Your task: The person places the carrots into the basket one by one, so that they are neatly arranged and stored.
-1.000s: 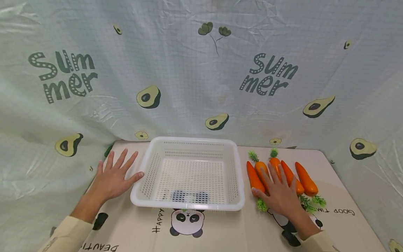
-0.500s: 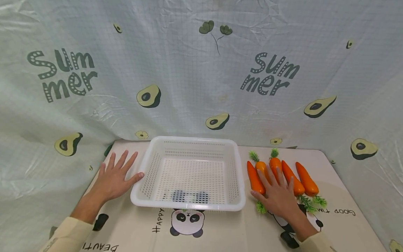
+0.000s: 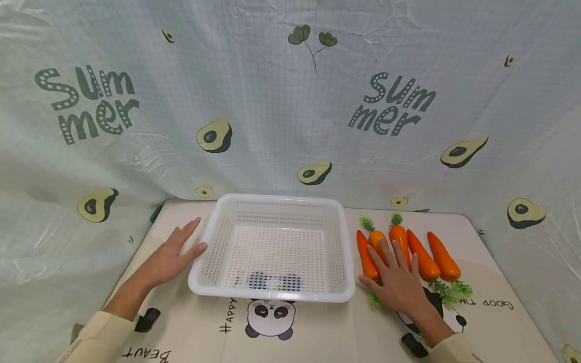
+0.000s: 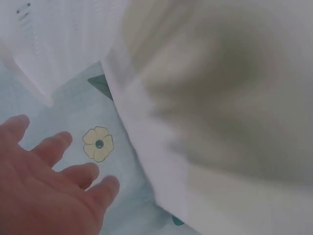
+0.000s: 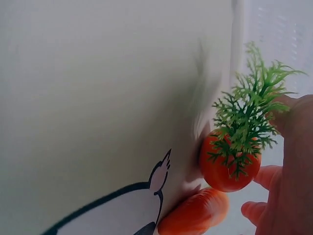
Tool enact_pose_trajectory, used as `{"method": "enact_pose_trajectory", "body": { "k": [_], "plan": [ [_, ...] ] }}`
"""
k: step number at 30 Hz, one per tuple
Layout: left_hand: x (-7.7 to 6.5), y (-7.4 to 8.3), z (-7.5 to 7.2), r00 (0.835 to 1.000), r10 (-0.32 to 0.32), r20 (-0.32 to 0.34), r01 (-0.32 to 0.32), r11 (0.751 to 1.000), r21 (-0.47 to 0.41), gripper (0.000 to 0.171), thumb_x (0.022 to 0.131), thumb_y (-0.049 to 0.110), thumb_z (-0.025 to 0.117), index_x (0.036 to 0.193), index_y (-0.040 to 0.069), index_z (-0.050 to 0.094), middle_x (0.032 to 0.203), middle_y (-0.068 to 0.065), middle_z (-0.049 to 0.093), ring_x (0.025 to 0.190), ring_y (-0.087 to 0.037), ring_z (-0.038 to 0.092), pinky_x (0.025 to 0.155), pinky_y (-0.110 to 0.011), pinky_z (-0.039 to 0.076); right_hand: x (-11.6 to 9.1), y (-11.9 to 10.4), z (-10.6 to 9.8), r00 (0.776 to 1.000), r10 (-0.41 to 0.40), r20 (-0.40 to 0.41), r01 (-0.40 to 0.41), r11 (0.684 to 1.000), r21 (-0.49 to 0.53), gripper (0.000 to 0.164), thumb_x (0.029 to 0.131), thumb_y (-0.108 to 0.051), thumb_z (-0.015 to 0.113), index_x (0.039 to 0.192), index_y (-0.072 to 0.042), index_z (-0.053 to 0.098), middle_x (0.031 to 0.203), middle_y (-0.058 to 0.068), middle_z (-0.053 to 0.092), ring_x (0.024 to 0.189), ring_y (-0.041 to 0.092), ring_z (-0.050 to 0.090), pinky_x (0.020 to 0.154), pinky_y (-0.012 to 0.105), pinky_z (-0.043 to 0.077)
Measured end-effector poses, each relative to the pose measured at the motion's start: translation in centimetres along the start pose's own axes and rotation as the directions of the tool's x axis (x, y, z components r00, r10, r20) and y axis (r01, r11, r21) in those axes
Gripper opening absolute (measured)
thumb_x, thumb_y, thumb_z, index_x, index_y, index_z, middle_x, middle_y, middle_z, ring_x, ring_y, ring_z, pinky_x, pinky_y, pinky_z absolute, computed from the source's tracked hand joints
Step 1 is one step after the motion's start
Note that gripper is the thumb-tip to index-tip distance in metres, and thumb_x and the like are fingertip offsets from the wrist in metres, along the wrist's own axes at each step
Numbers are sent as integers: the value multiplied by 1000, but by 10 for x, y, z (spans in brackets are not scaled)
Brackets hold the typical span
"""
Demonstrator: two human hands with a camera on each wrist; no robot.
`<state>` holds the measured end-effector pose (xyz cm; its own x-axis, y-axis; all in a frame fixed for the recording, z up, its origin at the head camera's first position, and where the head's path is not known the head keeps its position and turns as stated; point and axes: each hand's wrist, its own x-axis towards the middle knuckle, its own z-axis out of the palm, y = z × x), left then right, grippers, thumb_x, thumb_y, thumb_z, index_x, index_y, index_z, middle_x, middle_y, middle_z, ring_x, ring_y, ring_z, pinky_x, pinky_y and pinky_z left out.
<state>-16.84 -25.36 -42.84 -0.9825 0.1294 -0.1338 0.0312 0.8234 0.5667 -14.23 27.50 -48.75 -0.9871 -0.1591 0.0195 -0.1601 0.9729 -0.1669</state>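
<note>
A white perforated plastic basket (image 3: pixel 272 294) stands in the middle of the table. My left hand (image 3: pixel 164 263) hovers at its left rim, thumb close to the rim and fingers extended; the left wrist view shows the fingers (image 4: pixel 61 147) slightly bent with nothing in them. Several toy carrots lie right of the basket. Spread over them is my right hand (image 3: pixel 401 288), nearest the leftmost carrot (image 3: pixel 366 257) and the orange one beside it (image 3: pixel 379 239). In the right wrist view, a leafy carrot top (image 5: pixel 244 117) is beside that hand; any firm grip is not visible.
Further right lie a third carrot (image 3: pixel 399 242), a fourth (image 3: pixel 422 257) and a fifth (image 3: pixel 443 257). The pale table mat (image 3: pixel 317 333) has panda prints. A hanging avocado-print sheet (image 3: pixel 272 101) closes off the back and sides.
My left hand has turned, so its fingers now overlap instead of fanning out. My right hand has slid slightly left and toward me over the carrots. The head view has tilted a little.
</note>
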Motion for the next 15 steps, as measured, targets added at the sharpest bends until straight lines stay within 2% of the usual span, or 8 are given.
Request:
{"method": "enact_pose_trajectory", "body": {
  "k": [2, 5, 10, 15],
  "plan": [
    [0, 1, 0, 1000, -10, 26, 11, 999, -49, 88, 104, 56, 54, 169, 18, 9, 170, -32, 18, 154, -61, 15, 112, -82, 25, 0, 0, 1, 1000, -6, -7, 6, 1000, -8, 88, 94, -68, 58, 163, -18, 37, 174, 19, 20, 160, 49, 9, 120, 79, 0],
    [0, 1, 0, 999, 8, 53, 0, 990, -138, 87, 105, 50, 55, 169, 17, 6, 172, -29, 15, 153, -60, 19, 113, -79, 28, -1, -1, 2, 1000, -13, -13, 13, 1000, -16, 87, 95, -68, 59, 163, -18, 37, 174, 18, 22, 160, 48, 11, 120, 80, 4],
    [1, 0, 1, 996, 42, 83, -15, 956, -294, 85, 107, 41, 57, 169, 18, 5, 173, -26, 15, 155, -57, 19, 118, -75, 26, -1, -3, 3, 999, -29, -28, 29, 1000, -6, 85, 96, -63, 61, 162, -15, 38, 172, 19, 28, 159, 47, 18, 120, 78, 11],
    [2, -1, 4, 993, 46, 106, -2, 924, -382, 84, 107, 39, 55, 169, 21, 1, 172, -24, 22, 155, -53, 25, 117, -75, 27, -1, -6, 5, 998, -27, -64, 30, 999, 33, 83, 96, -51, 69, 160, -8, 40, 169, 22, 32, 157, 48, 23, 123, 71, 20]
  ]
}}
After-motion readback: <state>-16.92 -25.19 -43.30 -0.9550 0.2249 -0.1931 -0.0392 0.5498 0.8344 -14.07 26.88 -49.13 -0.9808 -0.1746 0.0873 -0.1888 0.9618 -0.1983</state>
